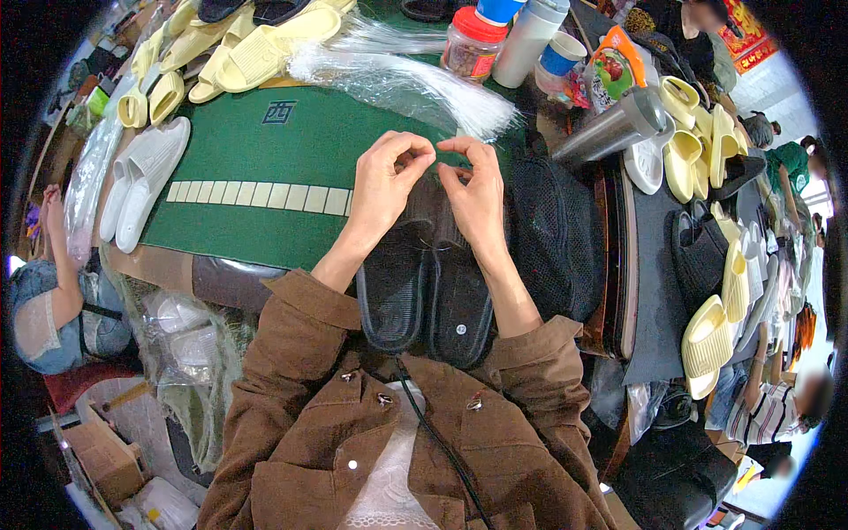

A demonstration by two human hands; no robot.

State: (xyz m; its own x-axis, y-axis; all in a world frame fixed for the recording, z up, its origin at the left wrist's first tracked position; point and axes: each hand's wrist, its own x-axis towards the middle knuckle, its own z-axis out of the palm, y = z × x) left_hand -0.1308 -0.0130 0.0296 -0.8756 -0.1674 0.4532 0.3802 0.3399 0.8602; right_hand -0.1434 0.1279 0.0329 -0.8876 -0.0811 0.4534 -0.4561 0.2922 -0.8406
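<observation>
A pair of black slippers (393,296) lies side by side in front of me, heels toward my body. Over their toe ends, my left hand (386,181) is closed in a pinch, thumb against the fingers. My right hand (474,190) pinches close beside it, its fingertips almost meeting the left ones. Whatever the fingers hold is too fine to make out; a faint thin line shows between the slippers. Just beyond the hands, a bundle of clear, thin plastic strands (477,110) lies fanned out on the green mat (238,141).
Pale grey slippers (146,181) stand at the mat's left edge, with cream slippers (274,49) behind. A red-lidded jar (474,44), a lying steel tumbler (609,128) and a black mesh bag (552,234) flank the right. More cream slippers (707,344) line the neighbouring table; people sit nearby.
</observation>
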